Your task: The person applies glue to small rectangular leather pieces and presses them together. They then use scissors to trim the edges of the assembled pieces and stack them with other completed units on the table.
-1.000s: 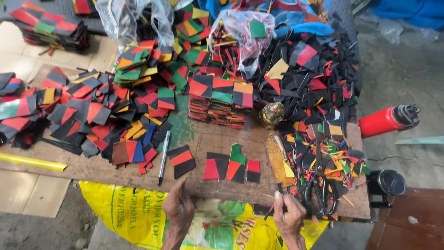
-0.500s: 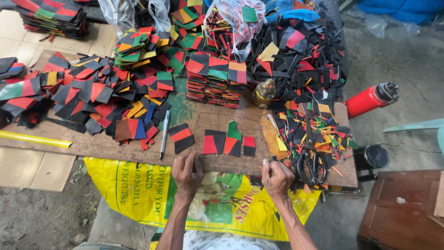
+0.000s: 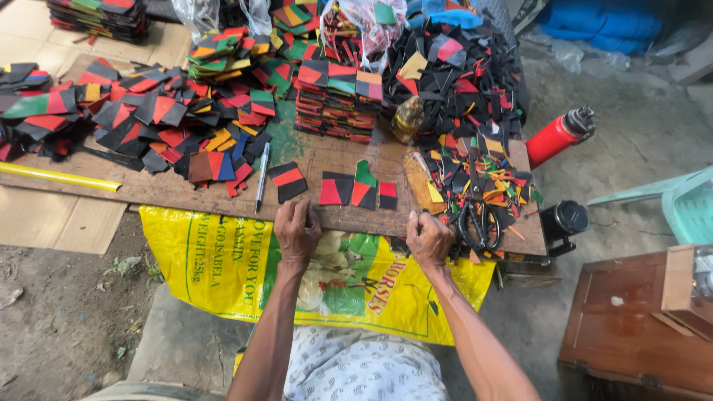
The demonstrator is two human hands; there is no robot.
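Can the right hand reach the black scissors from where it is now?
Probably yes. The right hand grips the board's near edge, and the scissors lie just beside it on top of scraps, with nothing covering them.

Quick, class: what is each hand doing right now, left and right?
Left hand: curled over the near edge of the wooden board, gripping it.
Right hand: closed fist at the same edge; contents cannot be told.

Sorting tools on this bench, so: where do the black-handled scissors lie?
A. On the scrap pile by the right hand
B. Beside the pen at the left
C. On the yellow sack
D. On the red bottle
A: the scissors rest on the scrap pile, just beside the right hand.
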